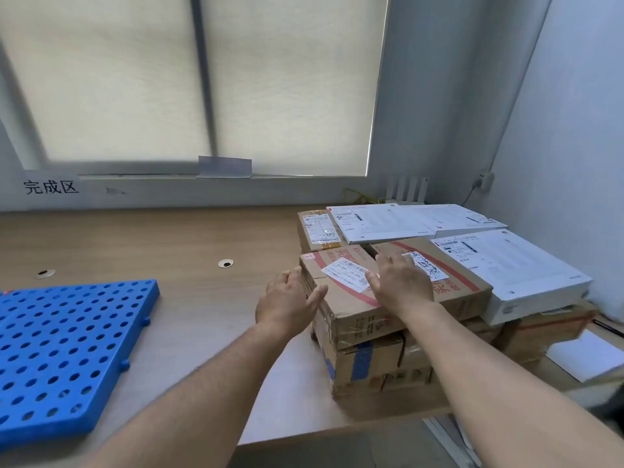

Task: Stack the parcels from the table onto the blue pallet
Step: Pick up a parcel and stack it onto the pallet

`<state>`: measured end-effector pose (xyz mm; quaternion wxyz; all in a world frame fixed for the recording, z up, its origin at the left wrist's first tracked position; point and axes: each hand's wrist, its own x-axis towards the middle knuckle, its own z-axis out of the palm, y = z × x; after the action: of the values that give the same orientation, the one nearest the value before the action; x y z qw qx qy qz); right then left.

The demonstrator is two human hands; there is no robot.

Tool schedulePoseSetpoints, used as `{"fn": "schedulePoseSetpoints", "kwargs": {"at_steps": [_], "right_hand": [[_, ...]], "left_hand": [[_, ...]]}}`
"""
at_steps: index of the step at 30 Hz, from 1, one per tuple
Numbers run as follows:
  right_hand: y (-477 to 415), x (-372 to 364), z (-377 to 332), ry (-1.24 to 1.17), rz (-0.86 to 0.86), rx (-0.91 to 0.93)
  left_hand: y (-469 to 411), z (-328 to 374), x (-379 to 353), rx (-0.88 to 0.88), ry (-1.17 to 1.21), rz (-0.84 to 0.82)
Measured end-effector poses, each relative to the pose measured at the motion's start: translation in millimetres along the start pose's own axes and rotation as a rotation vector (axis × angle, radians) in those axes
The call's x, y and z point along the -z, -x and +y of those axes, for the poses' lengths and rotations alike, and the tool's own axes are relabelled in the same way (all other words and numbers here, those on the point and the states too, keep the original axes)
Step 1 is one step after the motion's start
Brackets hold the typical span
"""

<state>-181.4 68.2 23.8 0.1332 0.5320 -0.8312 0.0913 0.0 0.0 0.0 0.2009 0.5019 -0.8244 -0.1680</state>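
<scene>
The task looks barely begun. The blue pallet (67, 349) lies flat at the left of the tabletop (169, 241), and the part of it in view carries no parcel; its far left side runs out of frame, so I cannot speak for that.

All the parcels in sight sit in a heap at the right of the tabletop, well apart from the pallet: a taped brown carton (351, 309) on top at the front, more brown cartons (368, 363) under it, a small brown parcel (319, 229) behind, and flat white boxes (526, 271) at the back and right.

Both hands are at the top carton. The left hand (287, 298) is against its left end with the fingers straight, not curled round anything. The right hand (401, 282) lies palm down on its lid, fingers spread and relaxed. Neither grips yet — the carton rests on the heap.

So by my reading this is the first lift in preparation, and the whole heap is left to move.
</scene>
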Motion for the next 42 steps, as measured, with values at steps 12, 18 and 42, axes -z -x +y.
{"fn": "schedulePoseSetpoints", "kwargs": {"at_steps": [12,18,42], "right_hand": [[6,-19,16,-0.185,-0.138,-0.104],[0,-28,22,-0.586,-0.233,-0.299],[66,-21,-184,-1.386,-0.498,-0.021]], "left_hand": [[6,15,-41,0.101,0.344,-0.177],[14,7,-48,0.166,0.726,-0.161],[84,-202,83,0.088,0.829,0.092]]}}
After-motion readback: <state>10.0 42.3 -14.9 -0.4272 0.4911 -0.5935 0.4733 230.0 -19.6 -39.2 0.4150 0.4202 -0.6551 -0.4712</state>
